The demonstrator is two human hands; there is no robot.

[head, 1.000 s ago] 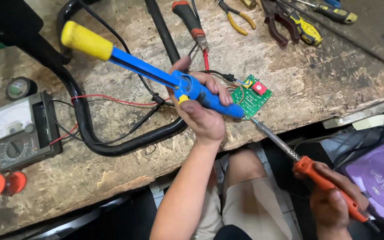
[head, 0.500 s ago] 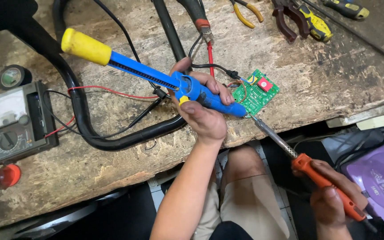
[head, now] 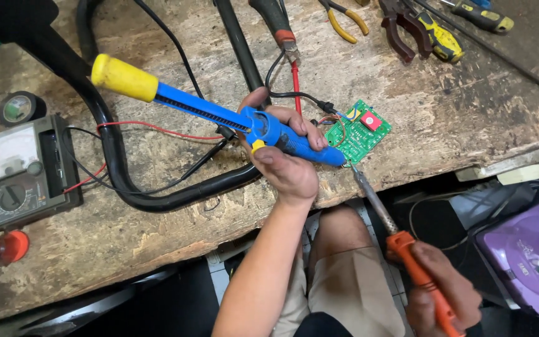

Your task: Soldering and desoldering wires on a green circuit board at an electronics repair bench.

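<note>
Our left hand [head: 288,165] holds blue pump [head: 219,115], now w/ tip on green board [head: 360,134]; right hand [head: 444,299] fingers grip orange iron [head: 407,262], still touching it.

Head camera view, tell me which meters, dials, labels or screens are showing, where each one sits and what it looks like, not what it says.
Analog multimeter: left on the wooden bench, dark rectangular case, pale scale window, round selector knob.
Small round gauge: just above the multimeter, black rim, greenish-white face.
Purple device: lower right, below the bench edge, rounded lilac casing with a few small buttons.
</note>
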